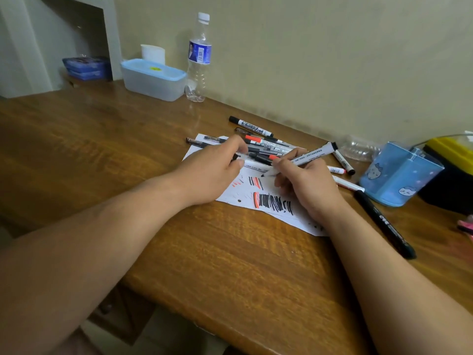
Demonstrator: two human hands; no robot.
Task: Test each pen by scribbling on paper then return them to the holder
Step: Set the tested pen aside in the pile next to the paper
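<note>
A white marker [311, 155] with a black cap on its rear end is gripped in the right hand [309, 188], just right of the frame's centre, and its tip is set on the sheet of paper [294, 219]. The paper is spread on the wooden tabletop [230, 252] and is marked with black and red scribbles [275, 202] below the two hands. The left hand [212, 172] is rested on the left part of the paper, its fingers curled, and the end of a clear pen [256, 158] is pinched between thumb and forefinger. That pen lies at the near edge of a pile of pens [266, 146], heaped on the upper edge of the paper at mid-frame. One capped marker [250, 126] is laid apart just above the pile. A long black marker [384, 221] is seen on the tabletop at the right, just below the blue holder [399, 175], which stands at the right edge with no pens seen standing in it. At the upper middle, against the wall, a plastic bottle [199, 57] is stood beside a lidded box [153, 79].
</note>
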